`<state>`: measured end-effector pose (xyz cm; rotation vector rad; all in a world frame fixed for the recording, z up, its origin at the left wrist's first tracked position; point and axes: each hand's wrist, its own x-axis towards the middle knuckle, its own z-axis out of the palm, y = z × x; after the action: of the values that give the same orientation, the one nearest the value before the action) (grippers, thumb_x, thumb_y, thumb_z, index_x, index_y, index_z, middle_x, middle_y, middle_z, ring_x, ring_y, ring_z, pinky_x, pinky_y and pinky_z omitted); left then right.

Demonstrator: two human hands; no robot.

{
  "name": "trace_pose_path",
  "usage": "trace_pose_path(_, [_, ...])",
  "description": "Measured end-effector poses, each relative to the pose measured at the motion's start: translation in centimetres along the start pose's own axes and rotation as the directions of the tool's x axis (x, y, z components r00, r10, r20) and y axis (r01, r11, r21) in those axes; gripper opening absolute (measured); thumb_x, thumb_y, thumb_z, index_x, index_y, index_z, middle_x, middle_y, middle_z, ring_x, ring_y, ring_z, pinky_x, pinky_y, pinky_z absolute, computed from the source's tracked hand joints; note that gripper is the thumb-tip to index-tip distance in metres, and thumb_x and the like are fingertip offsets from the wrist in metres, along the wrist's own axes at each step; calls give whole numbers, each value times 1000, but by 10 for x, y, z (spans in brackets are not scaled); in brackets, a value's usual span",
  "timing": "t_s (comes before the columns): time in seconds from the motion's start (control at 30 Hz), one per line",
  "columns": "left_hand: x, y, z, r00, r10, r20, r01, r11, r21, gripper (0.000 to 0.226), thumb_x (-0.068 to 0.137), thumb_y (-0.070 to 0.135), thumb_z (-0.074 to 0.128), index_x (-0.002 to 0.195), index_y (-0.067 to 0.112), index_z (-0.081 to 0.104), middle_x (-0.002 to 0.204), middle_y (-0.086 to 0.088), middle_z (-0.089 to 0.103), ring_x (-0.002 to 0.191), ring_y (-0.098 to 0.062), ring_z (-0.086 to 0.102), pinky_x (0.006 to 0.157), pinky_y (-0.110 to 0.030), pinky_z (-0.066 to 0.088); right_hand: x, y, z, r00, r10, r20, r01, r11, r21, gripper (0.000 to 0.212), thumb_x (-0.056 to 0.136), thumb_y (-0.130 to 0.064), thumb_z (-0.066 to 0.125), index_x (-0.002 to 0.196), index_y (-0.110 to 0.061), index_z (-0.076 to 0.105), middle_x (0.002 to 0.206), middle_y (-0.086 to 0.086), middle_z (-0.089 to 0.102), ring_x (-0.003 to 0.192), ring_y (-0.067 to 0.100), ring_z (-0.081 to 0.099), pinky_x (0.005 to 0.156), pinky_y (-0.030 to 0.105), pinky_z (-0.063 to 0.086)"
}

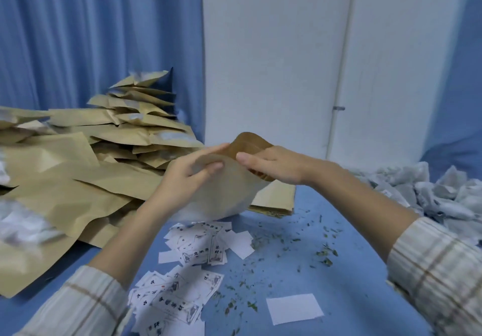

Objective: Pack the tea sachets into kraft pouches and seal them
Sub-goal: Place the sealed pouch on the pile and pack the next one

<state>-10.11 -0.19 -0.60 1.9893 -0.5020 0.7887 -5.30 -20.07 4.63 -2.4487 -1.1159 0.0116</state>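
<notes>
Above blue cloth (326,270), two hands (187,176) (273,163) hold one kraft pouch (227,194).

left of label slips (193,249): pouch heap (78,168) blocks | right: bare cloth (347,270) | far right: sachet pile (427,192)

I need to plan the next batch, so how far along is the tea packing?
Done, it seems: a big heap of kraft pouches at the left, though whether they are filled or sealed cannot be told. In hand: the left hand and right hand hold one pouch at its mouth. Left: a pile of tea sachets at the right, and flat pouches behind.
</notes>
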Motion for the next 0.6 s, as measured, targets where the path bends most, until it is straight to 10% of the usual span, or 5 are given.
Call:
trace_pose_path(0.13, [27, 20, -10, 995, -44, -90, 34, 993, -111, 16, 83, 26, 64, 95, 37, 67, 88, 28, 69, 85, 11, 62, 71, -5, 44, 2, -18, -37, 991, -45, 127, 72, 973, -219, 45, 69, -72, 58, 62, -28, 58, 55, -19, 51, 56, -3, 48, 56, 15, 32])
trace_pose_path(0.23, [43, 31, -25, 978, -126, -167, 84, 968, -236, 9, 83, 27, 65, 92, 29, 65, 82, 23, 71, 76, 7, 65, 58, -6, 46, 1, -16, -65, 968, -230, -101, 178, 911, -371, 56, 63, -68, 67, 52, -18, 45, 44, -7, 36, 44, 7, 35, 47, 19, 26])
trace_pose_path(0.37, [55, 45, -31, 976, -168, -135, 103, 914, -392, 27, 74, 34, 63, 97, 21, 62, 82, 14, 73, 72, 0, 68, 54, -12, 50, -2, -7, -93, 868, -271, -416, 221, 961, -165, 74, 47, -77, 61, 70, -7, 59, 70, 11, 53, 64, 16, 44, 60, 27, 30])
trace_pose_path(0.5, [63, 45, -25, 967, -223, -124, 134, 858, -495, 13, 85, 22, 60, 95, 14, 62, 76, 6, 74, 68, -6, 69, 53, -18, 52, 1, 8, -99, 848, -216, -483, 194, 976, -96, 48, 47, -76, 62, 63, -31, 60, 87, -16, 57, 81, -1, 48, 72, 17, 36])
trace_pose_path(0.6, [62, 38, -19, 961, -254, -114, 156, 830, -535, 12, 86, 18, 60, 96, 11, 61, 76, 3, 73, 68, -9, 70, 54, -19, 53, 3, 23, -96, 883, -102, -458, 131, 991, 32, 57, 47, -71, 68, 68, -18, 62, 80, -17, 56, 73, 0, 49, 64, 15, 38])
